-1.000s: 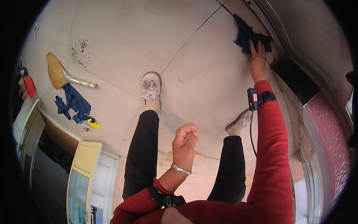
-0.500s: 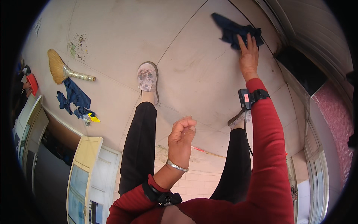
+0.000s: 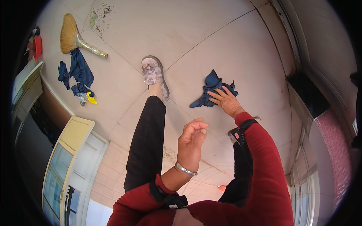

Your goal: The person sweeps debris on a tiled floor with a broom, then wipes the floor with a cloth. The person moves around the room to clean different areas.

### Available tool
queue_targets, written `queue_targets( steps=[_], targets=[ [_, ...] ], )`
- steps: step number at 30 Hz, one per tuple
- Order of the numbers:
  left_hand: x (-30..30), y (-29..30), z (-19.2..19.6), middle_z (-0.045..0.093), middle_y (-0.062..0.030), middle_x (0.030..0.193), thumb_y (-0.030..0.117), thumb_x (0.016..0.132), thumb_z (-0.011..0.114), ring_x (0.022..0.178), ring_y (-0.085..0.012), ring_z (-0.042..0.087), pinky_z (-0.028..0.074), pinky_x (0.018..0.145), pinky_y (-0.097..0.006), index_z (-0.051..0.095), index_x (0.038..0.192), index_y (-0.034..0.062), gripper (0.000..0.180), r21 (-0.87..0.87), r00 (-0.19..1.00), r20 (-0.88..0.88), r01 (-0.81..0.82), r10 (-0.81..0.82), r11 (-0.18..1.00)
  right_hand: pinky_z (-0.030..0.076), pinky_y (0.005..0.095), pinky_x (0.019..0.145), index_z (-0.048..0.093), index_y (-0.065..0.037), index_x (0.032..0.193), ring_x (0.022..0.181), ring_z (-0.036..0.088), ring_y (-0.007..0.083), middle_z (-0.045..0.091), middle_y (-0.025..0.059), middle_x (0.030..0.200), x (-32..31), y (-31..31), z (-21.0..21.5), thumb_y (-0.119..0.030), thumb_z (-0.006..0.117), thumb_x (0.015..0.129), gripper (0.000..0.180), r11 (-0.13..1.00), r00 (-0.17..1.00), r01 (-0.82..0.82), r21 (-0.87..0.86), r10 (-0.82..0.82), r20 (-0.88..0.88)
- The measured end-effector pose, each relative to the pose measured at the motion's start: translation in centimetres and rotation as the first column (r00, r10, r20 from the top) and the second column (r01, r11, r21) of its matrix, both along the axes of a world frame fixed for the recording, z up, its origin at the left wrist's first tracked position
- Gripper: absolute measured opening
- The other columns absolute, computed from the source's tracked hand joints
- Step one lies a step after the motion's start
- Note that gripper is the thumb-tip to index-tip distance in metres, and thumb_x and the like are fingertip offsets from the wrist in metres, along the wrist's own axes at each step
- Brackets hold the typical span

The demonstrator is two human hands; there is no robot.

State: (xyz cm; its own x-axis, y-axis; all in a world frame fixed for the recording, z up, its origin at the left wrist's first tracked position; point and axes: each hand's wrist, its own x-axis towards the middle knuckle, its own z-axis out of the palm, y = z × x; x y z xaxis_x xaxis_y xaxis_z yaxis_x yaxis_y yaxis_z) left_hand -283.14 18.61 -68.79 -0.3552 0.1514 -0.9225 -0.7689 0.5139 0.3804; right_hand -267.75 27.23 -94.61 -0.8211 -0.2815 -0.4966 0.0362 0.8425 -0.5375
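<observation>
A dark blue cloth lies crumpled on the pale tiled floor. My right hand rests on its near right part, fingers stretched out and spread, pressing it flat against the tiles. My left hand hovers over the floor between my legs, closer to me than the cloth. Its fingers are curled in toward the thumb, and nothing shows in them. A silver bracelet circles that wrist.
At the left lie a straw hand broom, more dark blue cloth pieces and a small yellow item. Dirt and leaf scraps are scattered beyond. My left shoe stands left of the cloth. A cream door stands ajar at the lower left.
My right hand has brought the blue cloth from the far right back toward me and a little left. The left hand stays curled; the whole view has shifted slightly.
</observation>
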Motion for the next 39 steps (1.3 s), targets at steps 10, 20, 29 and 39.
queue_targets(
  steps=[10,20,29,39],
  targets=[
    [-9.2,-3.1,-1.7,0.053,-0.0085,0.131,0.005,0.093,0.055,0.106,-0.0103,0.051,0.038,0.095,-0.026,0.065,0.102,0.006,0.014,-0.039,0.982,-0.087,-0.173,0.169,0.984,0.024,0.0462,0.115,0.056,-0.031,0.134,0.141,0.032,0.0228,0.037,-0.0066,0.152,-34.0,5.4,-6.1,-0.01,0.055,0.087,0.052,0.853,0.838,0.481,0.201,-0.38,-0.391],
    [-13.8,-4.4,-2.1,0.052,-0.0091,0.131,0.006,0.094,0.055,0.111,-0.0127,0.051,0.039,0.098,-0.028,0.065,0.103,0.0077,0.013,-0.027,0.964,-0.036,-0.265,0.264,0.964,0.022,0.0424,0.118,0.058,-0.029,0.133,0.136,0.037,0.0184,0.031,-0.0094,0.155,-24.2,-2.4,-2.9,-0.014,0.053,0.089,0.047,0.996,0.998,0.046,0.073,-0.042,-0.054],
    [-15.5,-4.9,-2.7,0.052,-0.0091,0.131,0.006,0.093,0.056,0.102,-0.0095,0.051,0.04,0.092,-0.025,0.065,0.102,0.0069,0.013,-0.044,0.945,0.073,-0.316,0.319,0.948,0.036,0.0472,0.107,0.042,-0.008,0.144,0.129,0.04,0.0454,0.038,0.025,0.146,-30.5,21.4,-9.4,-0.019,0.058,0.09,0.057,0.414,0.611,0.772,0.483,-0.692,-0.383],
    [-13.0,-2.7,-3.1,0.053,-0.0076,0.131,0.003,0.091,0.055,0.099,-0.0085,0.05,0.041,0.087,-0.023,0.065,0.1,0.0067,0.014,-0.06,0.965,0.03,-0.259,0.261,0.964,0.024,0.0421,0.117,0.046,-0.036,0.142,0.14,0.033,0.0277,0.029,0.0014,0.157,-34.4,14.2,-8.1,0.004,0.052,0.085,0.069,0.853,0.842,0.448,0.267,-0.302,-0.447]
  ],
)
